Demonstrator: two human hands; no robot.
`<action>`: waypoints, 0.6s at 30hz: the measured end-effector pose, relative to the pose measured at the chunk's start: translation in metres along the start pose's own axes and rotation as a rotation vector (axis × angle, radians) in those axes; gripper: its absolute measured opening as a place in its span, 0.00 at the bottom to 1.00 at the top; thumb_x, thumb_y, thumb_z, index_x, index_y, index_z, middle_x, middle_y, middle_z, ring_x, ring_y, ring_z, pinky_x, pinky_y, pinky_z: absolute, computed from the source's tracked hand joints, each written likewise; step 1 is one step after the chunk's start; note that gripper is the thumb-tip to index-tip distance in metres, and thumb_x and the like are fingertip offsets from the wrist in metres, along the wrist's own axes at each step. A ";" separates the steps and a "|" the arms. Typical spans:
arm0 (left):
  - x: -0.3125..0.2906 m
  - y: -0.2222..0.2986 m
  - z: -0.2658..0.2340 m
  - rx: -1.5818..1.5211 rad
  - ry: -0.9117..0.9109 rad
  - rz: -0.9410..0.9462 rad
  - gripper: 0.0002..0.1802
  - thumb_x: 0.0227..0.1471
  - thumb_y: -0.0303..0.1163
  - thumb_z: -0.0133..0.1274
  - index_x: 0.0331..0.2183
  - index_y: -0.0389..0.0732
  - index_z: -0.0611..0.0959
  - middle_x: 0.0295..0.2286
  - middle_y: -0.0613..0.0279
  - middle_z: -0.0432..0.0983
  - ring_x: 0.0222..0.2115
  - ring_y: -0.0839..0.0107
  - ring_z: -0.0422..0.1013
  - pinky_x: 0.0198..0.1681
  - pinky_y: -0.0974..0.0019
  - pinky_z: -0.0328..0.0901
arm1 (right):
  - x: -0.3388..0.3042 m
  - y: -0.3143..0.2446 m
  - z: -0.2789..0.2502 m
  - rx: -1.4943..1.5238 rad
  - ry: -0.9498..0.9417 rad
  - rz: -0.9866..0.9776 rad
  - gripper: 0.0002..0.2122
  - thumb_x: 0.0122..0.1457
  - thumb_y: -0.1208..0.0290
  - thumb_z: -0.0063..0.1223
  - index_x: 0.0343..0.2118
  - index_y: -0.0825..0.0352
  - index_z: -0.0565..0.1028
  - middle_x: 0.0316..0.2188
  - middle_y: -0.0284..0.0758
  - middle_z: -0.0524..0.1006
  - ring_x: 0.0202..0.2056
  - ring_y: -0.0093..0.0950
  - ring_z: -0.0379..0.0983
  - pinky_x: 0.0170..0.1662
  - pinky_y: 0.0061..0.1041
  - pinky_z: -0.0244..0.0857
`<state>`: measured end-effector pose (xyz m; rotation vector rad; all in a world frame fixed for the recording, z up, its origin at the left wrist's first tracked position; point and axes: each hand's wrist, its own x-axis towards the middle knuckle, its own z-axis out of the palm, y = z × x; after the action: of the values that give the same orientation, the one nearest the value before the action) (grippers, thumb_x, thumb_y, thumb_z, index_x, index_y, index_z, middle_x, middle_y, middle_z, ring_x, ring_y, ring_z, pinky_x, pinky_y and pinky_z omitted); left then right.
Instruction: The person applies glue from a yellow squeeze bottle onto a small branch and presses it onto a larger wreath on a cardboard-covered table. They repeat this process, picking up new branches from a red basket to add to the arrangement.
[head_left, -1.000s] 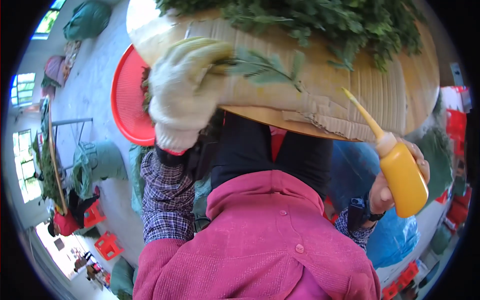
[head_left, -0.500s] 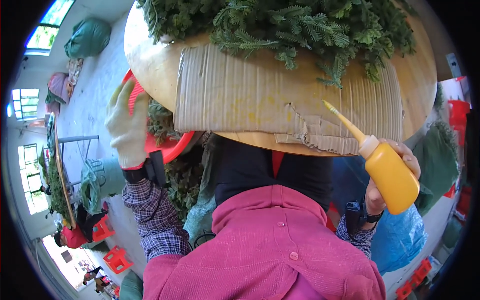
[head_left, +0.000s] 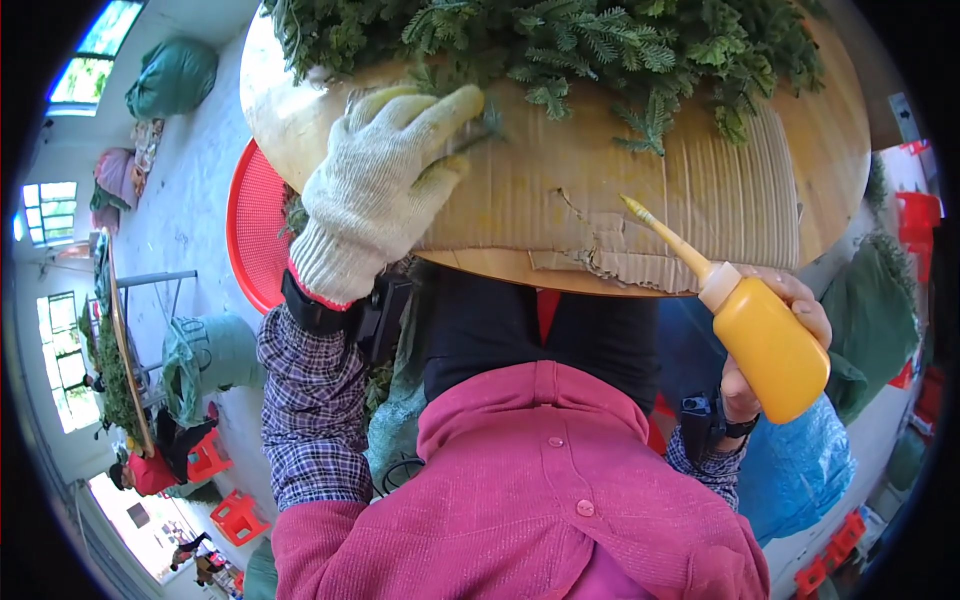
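Observation:
My left hand (head_left: 375,180), in a whitish knit glove with yellow-stained fingers, is over the left part of a cardboard sheet (head_left: 700,190). Its thumb and forefinger close on a small green fir sprig (head_left: 490,122), blurred and partly hidden by the fingers. My bare right hand (head_left: 800,305) grips a yellow squeeze bottle (head_left: 770,345) from its far side. The bottle tilts so that its long nozzle (head_left: 665,232) points up and left over the cardboard. A heap of fir branches (head_left: 640,50) lies along the far side of the round wooden table (head_left: 835,170).
A red plastic basket (head_left: 255,230) with greenery stands left of the table, below its edge. Blue plastic sheeting (head_left: 800,470) and a green sack (head_left: 870,320) are at the right. Farther left are red stools (head_left: 238,517) and a person in red (head_left: 150,472).
My left hand has moved right, from over the red basket to above the cardboard, with a fir sprig now at its fingertips. The bottle stays in my right hand, nearly still.

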<state>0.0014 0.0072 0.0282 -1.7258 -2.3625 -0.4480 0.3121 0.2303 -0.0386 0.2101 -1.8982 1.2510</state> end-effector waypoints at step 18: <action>-0.005 0.010 0.013 0.058 0.192 -0.034 0.22 0.48 0.35 0.63 0.47 0.44 0.82 0.42 0.54 0.78 0.45 0.50 0.73 0.48 0.52 0.68 | 0.011 -0.006 0.001 0.014 -0.118 0.025 0.46 0.45 0.59 0.78 0.64 0.57 0.56 0.56 0.48 0.68 0.53 0.48 0.73 0.55 0.44 0.70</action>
<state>0.0125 0.0103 0.0160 -1.5453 -2.2491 -0.5203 0.3078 0.2293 -0.0265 0.2739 -1.9985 1.2944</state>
